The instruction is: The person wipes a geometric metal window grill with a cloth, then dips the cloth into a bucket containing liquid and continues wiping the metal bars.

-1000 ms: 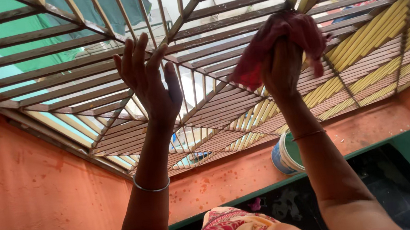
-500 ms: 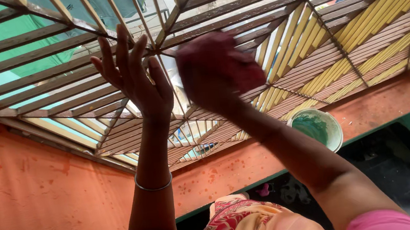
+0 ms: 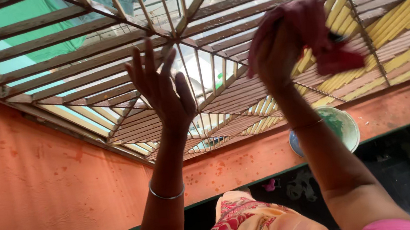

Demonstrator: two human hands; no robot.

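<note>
While raised at the grille (image 3: 83,67): left hand (image 3: 162,91) flat, fingers spread, touching slats; right hand (image 3: 279,46) clenched on red rag (image 3: 336,58) at 2 o'clock; green bowl (image 3: 343,126) below.

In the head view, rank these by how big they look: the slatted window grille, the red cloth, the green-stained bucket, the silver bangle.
1. Slatted window grille, by far the largest.
2. and 3. Red cloth in the right hand and green-stained bucket look alike; the cloth is nearer and bunched, so unranked.
4. Silver bangle on the left wrist, smallest.
</note>
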